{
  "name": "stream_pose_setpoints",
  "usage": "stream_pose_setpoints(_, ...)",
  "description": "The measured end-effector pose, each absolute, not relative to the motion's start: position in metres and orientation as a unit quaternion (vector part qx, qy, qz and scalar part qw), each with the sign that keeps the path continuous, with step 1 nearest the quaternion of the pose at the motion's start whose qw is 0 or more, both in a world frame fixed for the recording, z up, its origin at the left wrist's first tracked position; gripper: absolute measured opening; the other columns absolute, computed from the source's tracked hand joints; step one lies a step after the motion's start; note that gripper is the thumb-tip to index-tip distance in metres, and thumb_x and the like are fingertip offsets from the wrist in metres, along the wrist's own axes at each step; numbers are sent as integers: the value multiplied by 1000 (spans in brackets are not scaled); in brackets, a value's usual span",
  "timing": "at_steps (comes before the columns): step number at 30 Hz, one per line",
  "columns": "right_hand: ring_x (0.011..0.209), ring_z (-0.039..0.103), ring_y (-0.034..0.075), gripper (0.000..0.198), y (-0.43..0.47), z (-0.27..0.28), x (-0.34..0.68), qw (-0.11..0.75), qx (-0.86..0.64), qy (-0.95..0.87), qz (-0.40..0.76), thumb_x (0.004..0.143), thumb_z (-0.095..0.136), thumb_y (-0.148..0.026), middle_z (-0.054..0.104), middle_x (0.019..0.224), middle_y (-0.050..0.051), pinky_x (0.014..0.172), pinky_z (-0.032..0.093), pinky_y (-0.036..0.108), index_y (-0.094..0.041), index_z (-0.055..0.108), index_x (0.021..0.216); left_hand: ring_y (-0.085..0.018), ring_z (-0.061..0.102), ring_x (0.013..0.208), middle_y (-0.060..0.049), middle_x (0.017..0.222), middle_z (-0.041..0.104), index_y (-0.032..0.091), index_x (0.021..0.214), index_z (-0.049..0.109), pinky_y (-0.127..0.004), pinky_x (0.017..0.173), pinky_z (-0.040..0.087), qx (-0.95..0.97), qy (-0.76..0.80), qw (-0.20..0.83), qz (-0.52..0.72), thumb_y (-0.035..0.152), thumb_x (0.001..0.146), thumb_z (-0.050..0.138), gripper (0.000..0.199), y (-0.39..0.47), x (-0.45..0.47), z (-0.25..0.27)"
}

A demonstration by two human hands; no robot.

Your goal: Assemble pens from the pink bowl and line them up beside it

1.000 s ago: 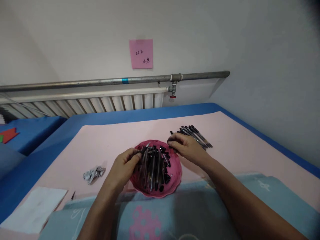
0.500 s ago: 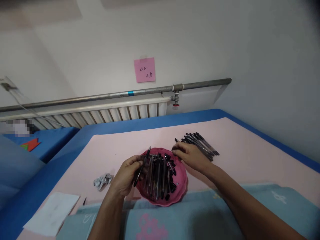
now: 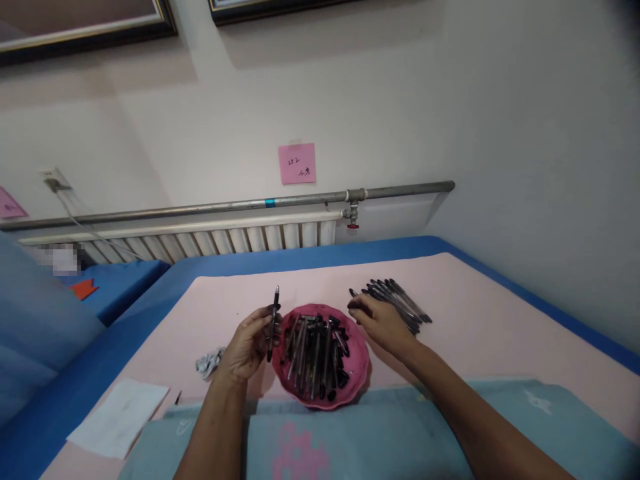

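Observation:
My left hand point(image 3: 250, 340) grips a dark pen point(image 3: 273, 325), held nearly upright with its tip pointing up, beside the left rim of a pink scalloped bowl point(image 3: 356, 387). Inside the bowl lies a heap of clear pen barrels point(image 3: 315, 360) and small black pen parts point(image 3: 341, 340). At the bowl's upper right, my right hand point(image 3: 379, 321) has its fingertips pinched together; whatever is between them is hidden. Just behind that hand, a row of black-capped pens point(image 3: 400, 298) lies slanted on the pink sheet, partly covered by the hand.
A crumpled grey-white wad point(image 3: 209, 363) and a white paper sheet point(image 3: 117, 417) lie to the left, with a small dark pointed piece point(image 3: 178, 398) near the paper. Teal cloth point(image 3: 400, 440) covers the near edge. Beyond the blue table edge point(image 3: 310, 259) are a radiator point(image 3: 260, 238) and wall.
My left hand has moved the pen left, off the bowl, and turned it more upright. My right hand stays pinched near the bowl's rim. The camera view has tilted up slightly.

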State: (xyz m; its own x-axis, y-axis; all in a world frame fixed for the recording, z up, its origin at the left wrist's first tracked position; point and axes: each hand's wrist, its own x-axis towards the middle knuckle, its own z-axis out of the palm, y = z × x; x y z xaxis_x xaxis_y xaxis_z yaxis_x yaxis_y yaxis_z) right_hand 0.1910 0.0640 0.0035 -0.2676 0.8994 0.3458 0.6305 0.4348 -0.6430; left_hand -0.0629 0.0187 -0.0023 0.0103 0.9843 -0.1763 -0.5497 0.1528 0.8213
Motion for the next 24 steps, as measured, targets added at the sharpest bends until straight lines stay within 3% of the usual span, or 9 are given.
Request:
stream_pose_setpoints(6,74,58,16,17,59,-2,186,321,-453,-814,172,74,44,-14,64,78,3,67,42,26,-18,60,77,-7,54,50,-1,68,61,14,79,59,-15,41,37,257,364,659,606,14,64,67,17,18,-71,-12)
stream_pose_setpoints(16,74,53,17,17,61,-10,184,257,-426,-858,125,77,42,-11,62,78,5,69,38,27,-16,59,79,-6,51,50,-1,69,59,14,78,56,-14,39,34,236,355,647,632,14,62,68,20,15,-79,-15)
stream_pose_setpoints(24,76,51,18,16,47,-1,177,133,-378,-912,88,73,48,-10,63,76,4,75,28,34,-18,62,70,-6,52,51,0,70,59,14,77,56,-15,42,36,254,366,647,619,15,64,68,18,13,-74,-10)
